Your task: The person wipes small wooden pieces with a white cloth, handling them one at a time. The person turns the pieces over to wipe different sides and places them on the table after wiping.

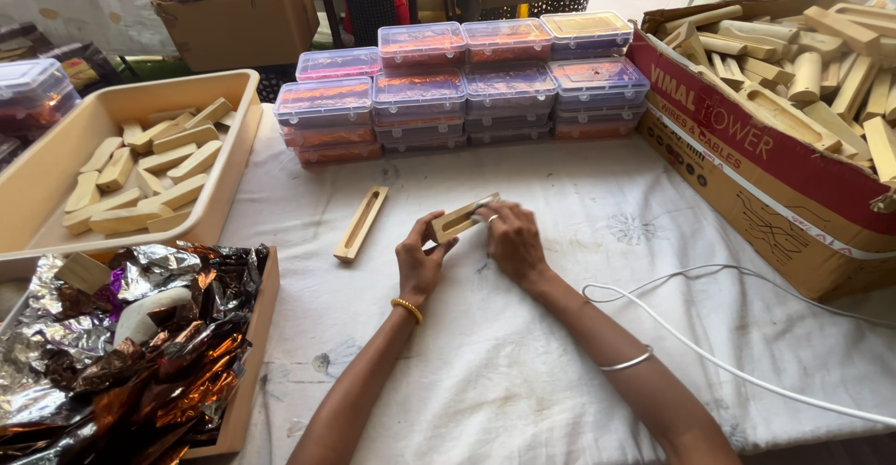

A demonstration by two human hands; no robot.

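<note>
Head view: left hand (420, 264) and right hand (512, 241) both grip one slotted wooden block (461, 218), fingers closed on its ends, held just above the white cloth (523, 372). A second slotted block (361, 223) lies flat on the cloth to the left. The beige tray (42, 180) holds loose wooden pieces. The cardboard box (747, 147) at right is heaped with wooden sticks. Stacked clear lidded tubs (467, 87) hold orange contents. The near-left tray holds crumpled foil (140, 362).
</note>
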